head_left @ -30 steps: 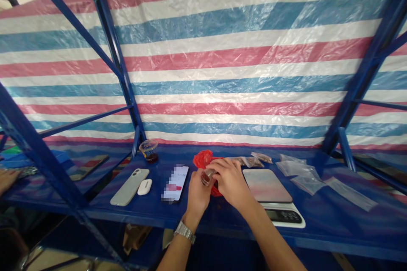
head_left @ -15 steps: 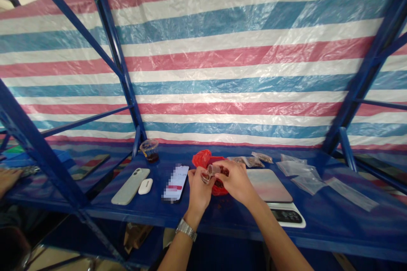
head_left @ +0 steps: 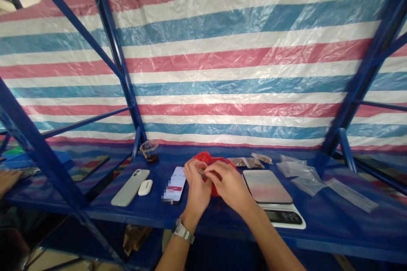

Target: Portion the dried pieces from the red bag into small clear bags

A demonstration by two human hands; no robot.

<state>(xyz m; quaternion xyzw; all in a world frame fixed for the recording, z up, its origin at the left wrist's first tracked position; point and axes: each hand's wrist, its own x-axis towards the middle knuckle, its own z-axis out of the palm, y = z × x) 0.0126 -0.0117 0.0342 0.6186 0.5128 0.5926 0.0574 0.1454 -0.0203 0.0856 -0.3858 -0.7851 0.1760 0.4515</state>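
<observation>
Above a red plastic bag [head_left: 203,157], my left hand [head_left: 196,184] is closed around a small clear plastic bag [head_left: 201,167], whose mouth faces up. My right hand [head_left: 228,183] comes in from the right with thumb and fingers pinched at the rim of that small bag. Both hands nearly touch and hide most of the red bag and its contents. Just right of my right hand is a digital scale [head_left: 269,187] with a bare metal plate. Filled small bags [head_left: 252,162] lie behind the scale.
Left of my hands lie a phone with a lit screen [head_left: 176,185], a white earbud case [head_left: 145,187] and a pale phone [head_left: 131,187]. A clear cup [head_left: 149,152] with dark liquid stands behind. Flat clear bags [head_left: 300,173] lie right. Another person's hand [head_left: 9,180] shows far left.
My right hand has moved slightly left, closer to my left hand. The clear rolled opening seen between the hands is now mostly covered by fingers, as are the dark red contents below.
</observation>
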